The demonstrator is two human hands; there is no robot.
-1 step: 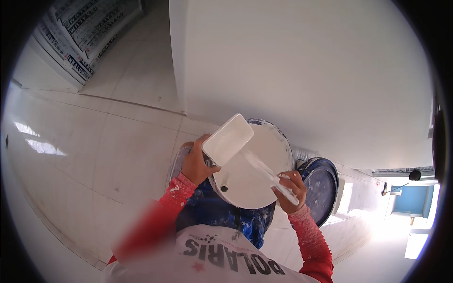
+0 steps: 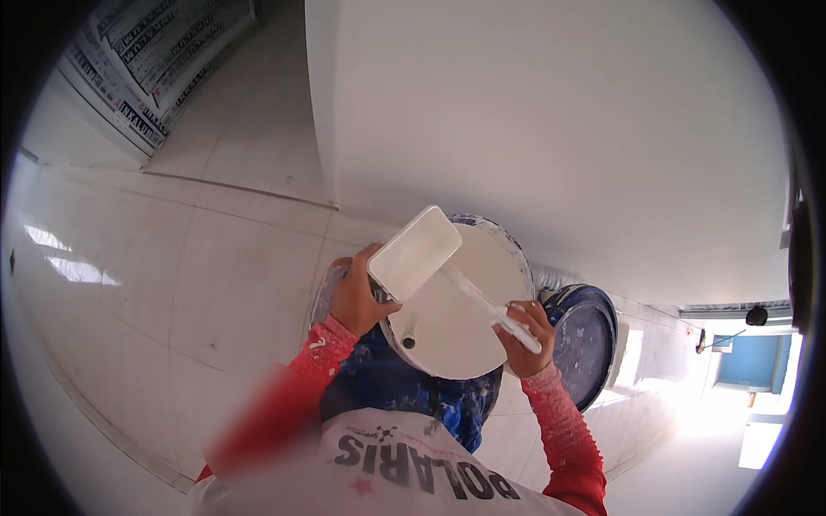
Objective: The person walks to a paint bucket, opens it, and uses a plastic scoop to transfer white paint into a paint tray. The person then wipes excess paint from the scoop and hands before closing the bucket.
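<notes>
My left hand [image 2: 355,295] grips a white rectangular pan [image 2: 416,254] by its near left side, tilted over the left part of a wide round bucket [image 2: 527,272]. White paste [image 2: 476,338] fills the bucket almost to its smeared rim. In my right hand [image 2: 527,335] is a slim, white-coated spatula [image 2: 478,297], held by its handle. Its far end points up and left and lies close beside the pan's lower right edge; whether they touch I cannot tell. A short dark-ended rod [image 2: 409,337] sticks out of the paste near the bucket's near-left rim.
Just right of the bucket stands a blue drum [image 2: 588,348] with white spatters. A large pale wall panel [image 2: 533,112] rises beyond both. Wrapped, printed material [image 2: 155,60] leans at the far left on the light tiled floor [image 2: 232,267].
My right hand has shifted slightly up and left with the spatula, whose far end sits a little nearer the pan. My left hand and the pan are practically unchanged.
</notes>
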